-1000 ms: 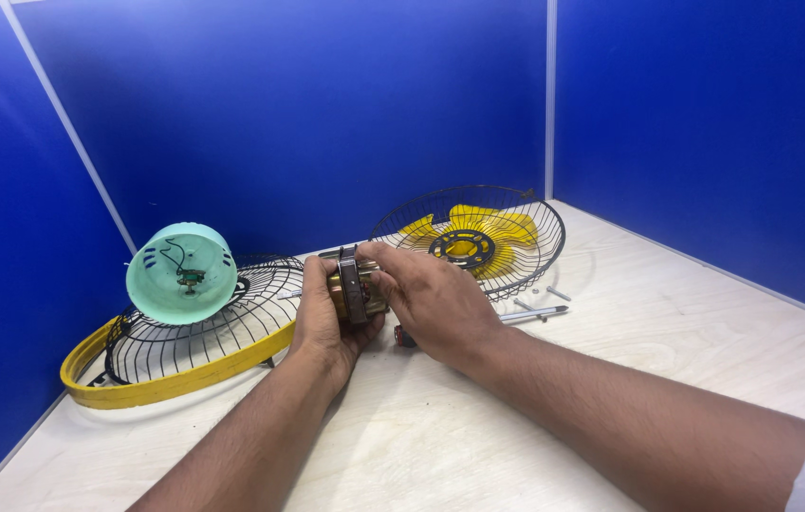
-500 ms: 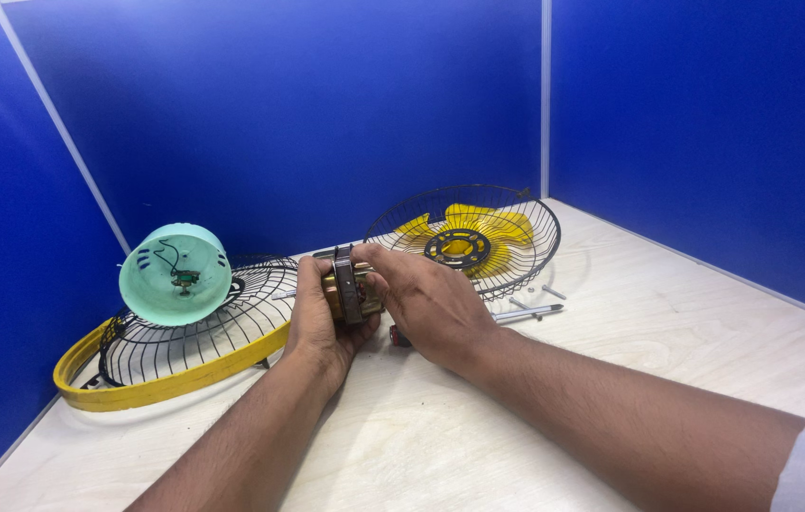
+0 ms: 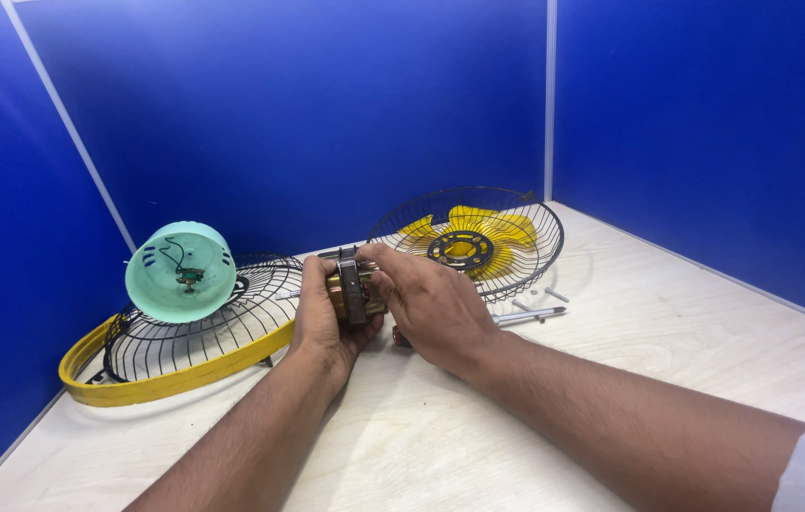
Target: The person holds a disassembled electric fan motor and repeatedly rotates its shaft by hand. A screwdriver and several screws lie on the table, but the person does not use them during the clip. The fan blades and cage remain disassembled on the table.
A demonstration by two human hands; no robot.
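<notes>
While the pale wooden desk spreads out between blue partition walls, the biggest pieces on it are two wire fan guards: one with a yellow rim lying at the left, and a second guard further back at the right with yellow fan blades and a dark hub ring resting inside it. On the left guard sits a mint-green motor housing, tipped so its open end with loose wires faces the camera. Smaller again is the fan motor, a block of dark laminated steel with copper-coloured winding, held just above the desk near its middle. Both hands are clasped on it: the left hand cups it from behind and below, and the right hand grips its front with fingers curled over the top. This looks like the stage of handling the bare motor core, so any further move calls for a steady two-handed hold. Smallest are a slim metal rod and a few screws lying near the right guard.
</notes>
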